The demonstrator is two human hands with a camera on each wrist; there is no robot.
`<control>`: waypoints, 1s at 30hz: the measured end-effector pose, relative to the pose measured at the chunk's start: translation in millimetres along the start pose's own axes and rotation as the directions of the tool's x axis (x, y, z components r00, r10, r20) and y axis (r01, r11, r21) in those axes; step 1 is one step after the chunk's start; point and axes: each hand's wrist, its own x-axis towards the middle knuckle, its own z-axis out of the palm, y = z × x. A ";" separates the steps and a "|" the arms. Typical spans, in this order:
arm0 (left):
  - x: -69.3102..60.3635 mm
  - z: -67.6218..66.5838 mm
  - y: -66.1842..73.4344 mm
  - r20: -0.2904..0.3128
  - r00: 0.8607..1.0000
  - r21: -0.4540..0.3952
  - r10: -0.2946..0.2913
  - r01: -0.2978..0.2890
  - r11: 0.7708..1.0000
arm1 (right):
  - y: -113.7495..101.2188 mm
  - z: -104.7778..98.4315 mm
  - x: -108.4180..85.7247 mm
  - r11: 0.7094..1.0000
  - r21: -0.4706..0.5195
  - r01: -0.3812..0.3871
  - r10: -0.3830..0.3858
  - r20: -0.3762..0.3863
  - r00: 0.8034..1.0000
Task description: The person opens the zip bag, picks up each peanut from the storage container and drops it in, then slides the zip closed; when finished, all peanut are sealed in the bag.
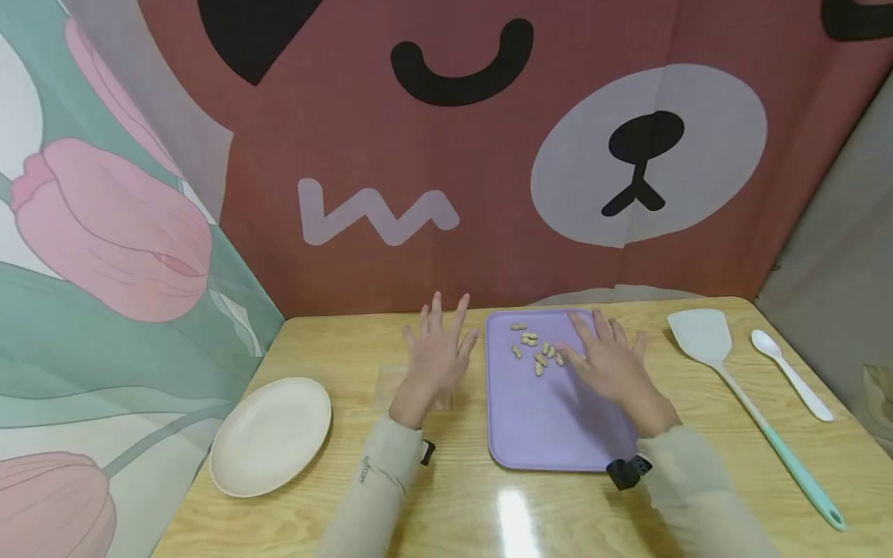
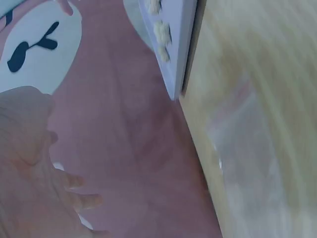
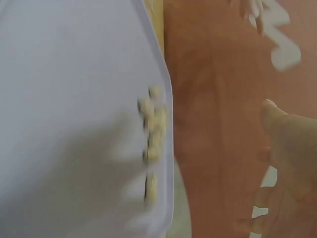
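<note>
My left hand point(image 1: 437, 356) is raised with its fingers spread, holding nothing. Below it on the table lies a clear plastic bag point(image 2: 245, 163), partly covered by that hand in the head view. Over the right part of a purple tray point(image 1: 544, 434) hovers my right hand point(image 1: 610, 364), fingers straight and apart, also holding nothing. Several peanuts in their shells point(image 1: 540, 360) lie scattered toward the tray's far left side. In the right wrist view the peanuts point(image 3: 154, 121) look slightly blurred, and the hand's shadow falls across the tray.
A cream oval plate point(image 1: 272, 436) sits at the left of the wooden table point(image 1: 446, 511). To the right lie a spatula point(image 1: 739, 395) with a white blade and mint handle, and a white spoon point(image 1: 791, 374). A printed cloth point(image 1: 377, 139) hangs behind the table.
</note>
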 end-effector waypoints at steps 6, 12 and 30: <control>17.9 -1.5 -35.2 0.053 0.998 -0.161 0.029 -0.020 0.987 | -59.0 25.0 15.8 0.982 -0.091 0.165 -0.174 -0.092 0.981; 27.4 21.1 -60.3 0.192 0.979 -0.350 0.069 0.003 0.937 | -118.9 74.8 20.8 0.917 -0.241 0.318 -0.337 -0.041 0.941; 4.7 30.2 -80.9 0.229 0.972 -0.634 0.050 0.110 0.765 | -140.8 116.8 15.2 0.877 -0.238 0.417 -0.429 0.004 0.903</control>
